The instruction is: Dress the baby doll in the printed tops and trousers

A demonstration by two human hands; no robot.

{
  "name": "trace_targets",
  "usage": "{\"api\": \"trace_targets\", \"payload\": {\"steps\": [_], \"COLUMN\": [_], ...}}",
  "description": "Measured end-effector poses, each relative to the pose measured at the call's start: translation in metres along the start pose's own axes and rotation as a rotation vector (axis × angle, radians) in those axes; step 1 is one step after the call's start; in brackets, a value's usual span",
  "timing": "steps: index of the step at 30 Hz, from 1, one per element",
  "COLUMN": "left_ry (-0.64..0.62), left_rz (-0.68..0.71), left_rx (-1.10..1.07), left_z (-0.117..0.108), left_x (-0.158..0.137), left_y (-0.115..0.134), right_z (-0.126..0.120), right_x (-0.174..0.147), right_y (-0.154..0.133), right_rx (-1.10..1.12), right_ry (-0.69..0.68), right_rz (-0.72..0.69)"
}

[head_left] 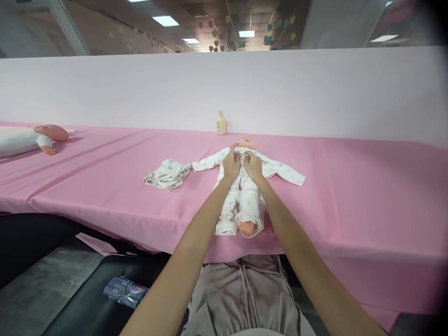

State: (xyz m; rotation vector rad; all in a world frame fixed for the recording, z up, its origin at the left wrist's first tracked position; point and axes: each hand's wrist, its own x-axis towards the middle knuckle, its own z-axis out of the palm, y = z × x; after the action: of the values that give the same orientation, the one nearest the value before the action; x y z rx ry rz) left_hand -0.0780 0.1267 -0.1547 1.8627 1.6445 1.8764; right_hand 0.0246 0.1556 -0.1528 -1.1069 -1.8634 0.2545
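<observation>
A baby doll (247,228) lies on its back on the pink-covered table, feet towards me. It wears a white patterned baby top (289,172) with sleeves spread to both sides, and matching baby trousers (249,198). One foot shows at a trouser cuff. At the chest, just below the chin, my left hand (232,164) is closed in a pinch on the front of the top. Close beside it, my right hand (252,165) pinches the same front. The exact bit of cloth between the fingertips is too small to make out.
Left of the doll lies a folded patterned cloth (168,174). A pump bottle (221,123) stands behind the doll's head by the white partition (140,91). Another doll (52,133) lies far left. A clear plastic bottle (126,290) rests on a black chair (91,298).
</observation>
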Motion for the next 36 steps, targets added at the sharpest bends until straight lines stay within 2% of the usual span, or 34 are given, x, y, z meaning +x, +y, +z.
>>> {"api": "trace_targets", "payload": {"steps": [6, 17, 23, 30, 36], "left_ry": [0.025, 0.027, 0.028, 0.002, 0.008], "left_rz": [-0.057, -0.067, -0.060, -0.081, -0.099], "left_rx": [-0.104, 0.014, 0.022, 0.051, 0.091], "left_z": [-0.001, 0.002, 0.001, 0.001, 0.000], "left_x": [0.001, 0.002, 0.002, 0.002, 0.001], "left_y": [-0.003, -0.002, -0.001, -0.003, 0.001], "right_z": [-0.001, -0.007, -0.004, -0.004, -0.002], "right_x": [-0.001, 0.001, 0.008, 0.010, 0.010], "right_y": [-0.002, -0.007, 0.000, 0.003, -0.001], "right_rx": [-0.054, -0.110, -0.067, 0.095, -0.023], "right_ry": [-0.020, -0.068, -0.078, -0.080, -0.078], "right_rz": [-0.022, -0.029, 0.048, 0.131, 0.129]}}
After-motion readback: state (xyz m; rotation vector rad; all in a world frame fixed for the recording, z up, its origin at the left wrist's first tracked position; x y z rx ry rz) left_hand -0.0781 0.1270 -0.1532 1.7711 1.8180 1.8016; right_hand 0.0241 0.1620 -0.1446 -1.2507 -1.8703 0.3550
